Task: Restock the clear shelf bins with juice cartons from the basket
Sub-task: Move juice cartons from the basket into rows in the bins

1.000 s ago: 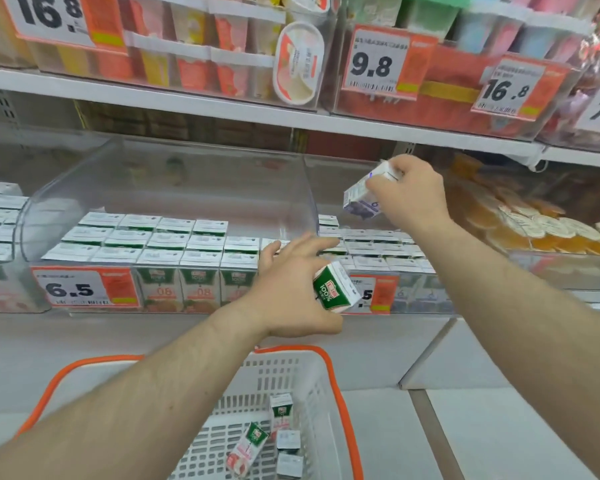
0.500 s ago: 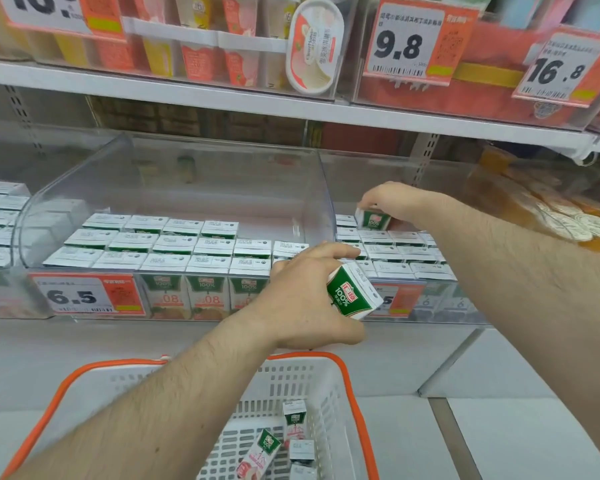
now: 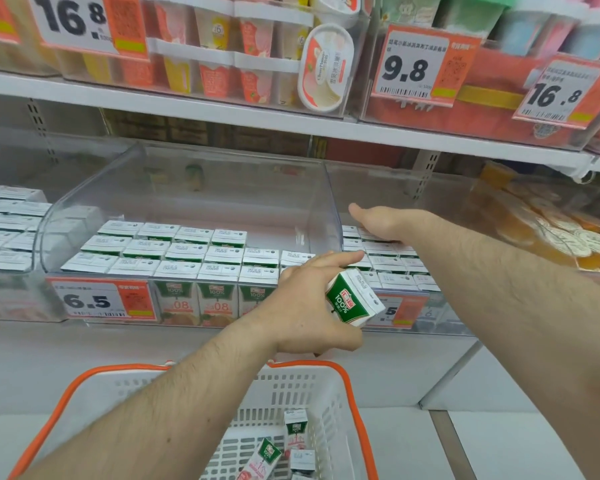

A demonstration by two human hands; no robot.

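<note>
My left hand (image 3: 305, 306) grips a green and white juice carton (image 3: 354, 297), tilted, in front of the shelf just above the basket. My right hand (image 3: 381, 221) reaches into the right clear bin (image 3: 378, 188) and lies flat, fingers straight, on the tops of the cartons (image 3: 388, 258) there; its fingertips are hidden behind the arm. The middle clear bin (image 3: 187, 188) holds rows of upright green cartons (image 3: 187, 251), with bare space at its back. The white basket (image 3: 291, 386) with an orange rim sits below, with several cartons (image 3: 295, 429) in it.
A left bin (image 3: 4, 223) holds white-topped cartons. At far right a bin (image 3: 551, 230) holds orange jelly cups. The shelf above (image 3: 222, 112) carries ice cream tubs and price tags. A white ledge (image 3: 84, 348) runs below the bins.
My right hand lowered its carton into the right bin, let it go and now lies flat on the carton tops. My left hand stayed near the bin front with its carton.
</note>
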